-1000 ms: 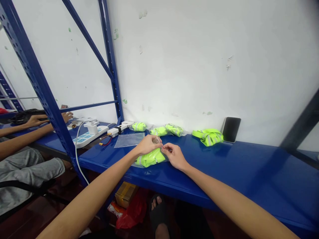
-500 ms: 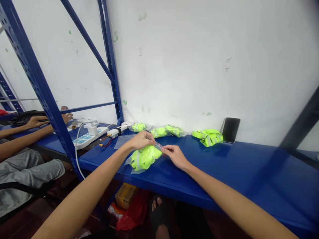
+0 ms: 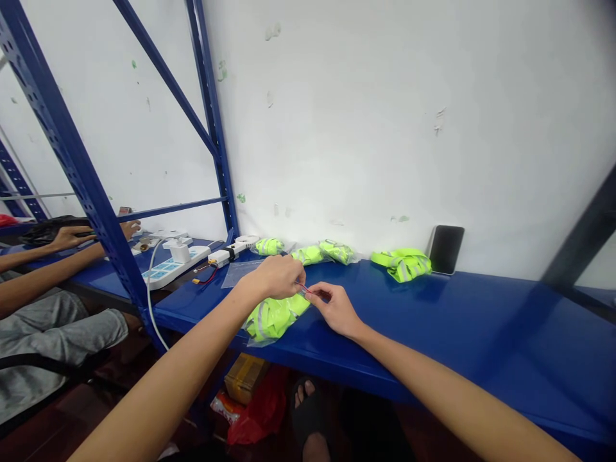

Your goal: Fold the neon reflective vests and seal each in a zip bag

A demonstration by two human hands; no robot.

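A clear plastic bag with a folded neon-yellow reflective item (image 3: pixel 275 317) inside lies at the front edge of the blue table (image 3: pixel 385 346). My left hand (image 3: pixel 282 277) is closed on the bag's top edge, its knuckles upward. Close by on the right, my right hand (image 3: pixel 333 307) pinches the other end of that edge between thumb and fingers. The edge is stretched as a narrow strip between both hands. My left hand hides part of the bag.
Bagged yellow items (image 3: pixel 308 255) and a loose yellow reflective strap (image 3: pixel 403 264) lie along the wall beside a dark phone (image 3: pixel 446 249). A power strip (image 3: pixel 176 264), wired device (image 3: pixel 222 256) and flat clear bag (image 3: pixel 238 273) are left. Another person's arms (image 3: pixel 52 273) reach in beyond the blue post (image 3: pixel 81 160).
My left hand has rolled over, with its knuckles now covering more of the bag's edge. The visible strip between my hands is shorter. My right hand has barely moved.
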